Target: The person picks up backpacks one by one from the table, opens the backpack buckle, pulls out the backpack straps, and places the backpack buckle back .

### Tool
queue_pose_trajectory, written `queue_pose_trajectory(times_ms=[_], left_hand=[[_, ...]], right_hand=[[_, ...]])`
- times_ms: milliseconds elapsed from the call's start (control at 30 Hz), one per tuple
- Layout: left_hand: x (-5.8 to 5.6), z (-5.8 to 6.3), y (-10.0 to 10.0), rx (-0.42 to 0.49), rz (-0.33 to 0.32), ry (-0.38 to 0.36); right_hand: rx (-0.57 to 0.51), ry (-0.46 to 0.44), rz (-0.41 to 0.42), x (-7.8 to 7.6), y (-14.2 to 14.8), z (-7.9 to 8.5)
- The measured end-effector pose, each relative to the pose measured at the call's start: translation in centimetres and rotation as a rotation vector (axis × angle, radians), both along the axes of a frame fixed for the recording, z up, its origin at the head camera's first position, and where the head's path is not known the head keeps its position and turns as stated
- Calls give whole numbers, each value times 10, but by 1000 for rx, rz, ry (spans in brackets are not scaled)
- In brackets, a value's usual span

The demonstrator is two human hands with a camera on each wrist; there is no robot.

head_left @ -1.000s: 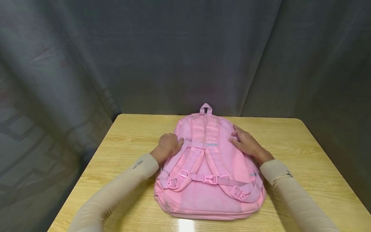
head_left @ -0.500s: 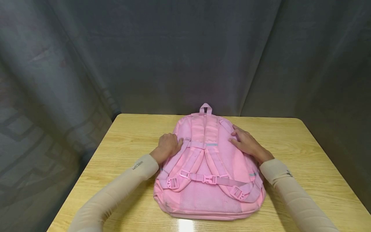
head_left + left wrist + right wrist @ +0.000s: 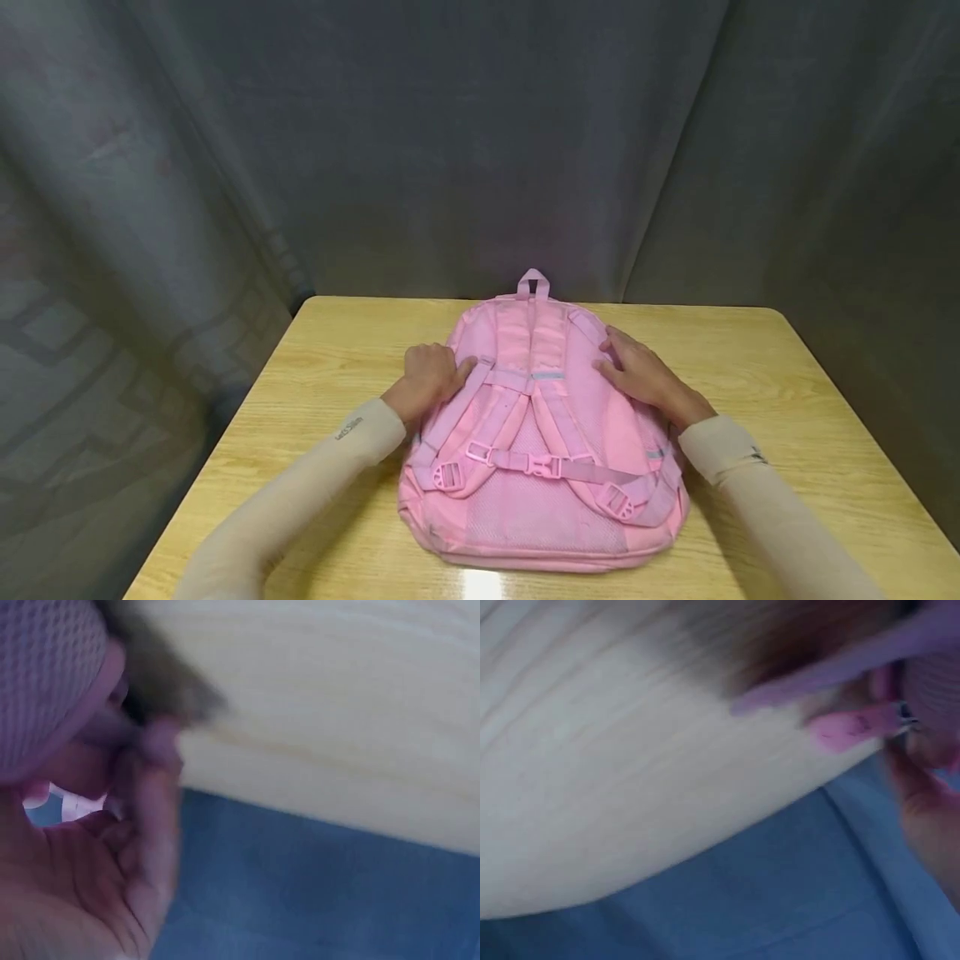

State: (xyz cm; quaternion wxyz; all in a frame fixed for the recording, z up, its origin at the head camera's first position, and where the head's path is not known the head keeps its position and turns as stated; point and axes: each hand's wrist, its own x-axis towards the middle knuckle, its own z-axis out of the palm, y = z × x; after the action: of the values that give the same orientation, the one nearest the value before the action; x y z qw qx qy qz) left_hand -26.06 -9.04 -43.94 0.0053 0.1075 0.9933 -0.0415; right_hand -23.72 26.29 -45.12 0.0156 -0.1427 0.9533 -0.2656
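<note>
A pink backpack (image 3: pixel 540 517) lies on the wooden table with its straps and buckles facing up. Its top loop points toward the far edge. My left hand (image 3: pixel 431 379) grips the bag's left side, thumb on top and fingers curled down the edge. In the left wrist view that hand (image 3: pixel 97 885) shows bent fingers beside the mesh. On the opposite side my right hand (image 3: pixel 641 371) holds the upper right edge, thumb on the back panel, other fingers partly hidden. A pink zip pull (image 3: pixel 847 731) hangs near it in the right wrist view, which is blurred.
The wooden table (image 3: pixel 330 342) extends to both sides of the bag. Dark grey curtains (image 3: pixel 465 150) hang behind it and along its left and right sides. A bright light reflection shows on the table near the front.
Both hands stay at the bag's sides, and the backpack holds its place. The left hand and forearm have shifted very slightly left, the right forearm slightly right.
</note>
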Motion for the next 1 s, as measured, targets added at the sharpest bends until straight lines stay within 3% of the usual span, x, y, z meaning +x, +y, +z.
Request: queue_pose_trajectory(times_ms=[67,133,200,300,400,500,700,1000], left_hand=[[4,4,0,-15,-16,51],[10,9,1,27,-86,136],[18,12,3,123,-229,239],[33,12,8,311,-535,314],[50,11,14,442,-804,274],[66,10,18,477,-951,183],[87,8,18,438,-1054,79],[98,14,23,300,-1078,30]], right_hand=[[39,29,5,8,-1,5],[73,79,25,17,-4,10],[88,135,54,27,-10,16],[85,248,125,45,-23,25],[80,353,203,64,-36,32],[63,417,285,82,-48,35],[53,436,414,106,-64,34],[38,486,539,119,-77,25]])
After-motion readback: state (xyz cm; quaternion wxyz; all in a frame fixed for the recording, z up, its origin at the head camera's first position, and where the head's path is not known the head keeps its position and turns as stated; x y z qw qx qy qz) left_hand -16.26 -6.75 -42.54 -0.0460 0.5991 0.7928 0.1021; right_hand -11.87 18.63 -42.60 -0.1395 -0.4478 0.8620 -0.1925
